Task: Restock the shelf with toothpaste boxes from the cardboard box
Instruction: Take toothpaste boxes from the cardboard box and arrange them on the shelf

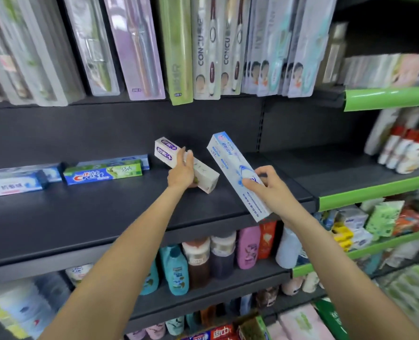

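My left hand (182,171) grips a white toothpaste box with a purple end (165,149), tilted just above the dark shelf (81,217) near its back. My right hand (268,186) holds a longer white and light-blue toothpaste box (230,165), angled over the shelf's right part, its lower end past the front edge. A blue and green Crest box (103,174) and a blue-white box (10,186) lie flat on the shelf at the left. The cardboard box is not in view.
Packaged toothbrushes (211,47) hang above the shelf. Shampoo and lotion bottles (196,261) fill the shelf below. To the right a green-edged shelf unit (375,190) carries tubes and packets. Boxes and packets sit at the bottom right.
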### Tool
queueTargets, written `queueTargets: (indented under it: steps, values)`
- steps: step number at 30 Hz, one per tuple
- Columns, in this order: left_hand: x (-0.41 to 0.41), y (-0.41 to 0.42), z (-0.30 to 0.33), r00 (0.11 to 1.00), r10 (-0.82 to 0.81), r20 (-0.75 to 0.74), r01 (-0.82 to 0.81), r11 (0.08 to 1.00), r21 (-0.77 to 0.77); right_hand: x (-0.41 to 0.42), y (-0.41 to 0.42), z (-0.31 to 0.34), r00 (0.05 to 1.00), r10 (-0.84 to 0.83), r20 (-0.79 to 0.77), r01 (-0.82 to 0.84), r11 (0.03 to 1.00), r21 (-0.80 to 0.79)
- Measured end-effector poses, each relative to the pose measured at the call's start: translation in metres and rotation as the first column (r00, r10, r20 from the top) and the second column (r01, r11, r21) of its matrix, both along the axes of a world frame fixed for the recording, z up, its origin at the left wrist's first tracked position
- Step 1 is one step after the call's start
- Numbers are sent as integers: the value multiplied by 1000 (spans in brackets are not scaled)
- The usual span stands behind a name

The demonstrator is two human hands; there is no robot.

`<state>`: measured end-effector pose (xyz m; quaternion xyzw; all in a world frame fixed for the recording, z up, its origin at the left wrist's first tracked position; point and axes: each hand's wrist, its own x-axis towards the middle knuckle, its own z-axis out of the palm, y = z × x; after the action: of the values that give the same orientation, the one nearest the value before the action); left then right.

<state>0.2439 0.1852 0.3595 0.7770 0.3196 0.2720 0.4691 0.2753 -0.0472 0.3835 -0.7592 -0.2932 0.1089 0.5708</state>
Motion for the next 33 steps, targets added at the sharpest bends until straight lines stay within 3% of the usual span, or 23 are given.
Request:
queueTargets:
  steps: [3,6,9,12,13,15,17,19,20,22,24,26,28,31,33]
  values:
    - [11,17,6,958,-28,-287,83,979,184,11,9,1,1000,-13,-3,13,1000,-10]
    - [15,31,21,806,127,-579,282,777,563,21,16,0,1000,-16,1,16,1000,-15]
    - [13,53,33,742,201,-640,476,515,713,29,24,-3,1000,-18,8,19,1000,-24]
    - [20,75,29,746,228,-626,501,428,752,33,32,-5,999,-27,-28,26,1000,-15]
    - [26,79,25,748,257,-612,480,426,767,35,34,-5,999,-30,-43,29,999,-13]
    - [39,85,16,768,290,-571,379,513,770,35,40,-6,997,-31,-64,30,1000,-8]
    - [47,87,12,801,269,-535,287,612,737,32,45,-6,996,-23,-89,23,1000,7]
    - [46,82,12,866,205,-457,229,650,725,26,51,-6,988,4,-152,4,999,50]
    - [42,74,13,920,147,-363,177,671,720,22,55,-6,980,25,-196,-9,996,85]
    - [23,47,20,988,-71,-137,138,806,576,13,64,-7,949,74,-305,-21,985,173]
    - [-10,14,31,935,-354,17,336,902,270,2,78,-9,916,125,-380,-20,963,268]
    - [-50,-9,39,837,-547,16,539,829,148,-11,95,-10,899,168,-405,-22,940,340]
    - [-82,-17,43,779,-623,-65,614,739,278,-25,111,-8,878,221,-424,-28,908,417]
    - [-115,3,43,873,-462,-155,477,744,468,-48,128,0,815,364,-452,-125,871,476]
    - [-140,30,46,921,-334,-202,390,793,468,-58,137,1,835,398,-381,-241,886,396]
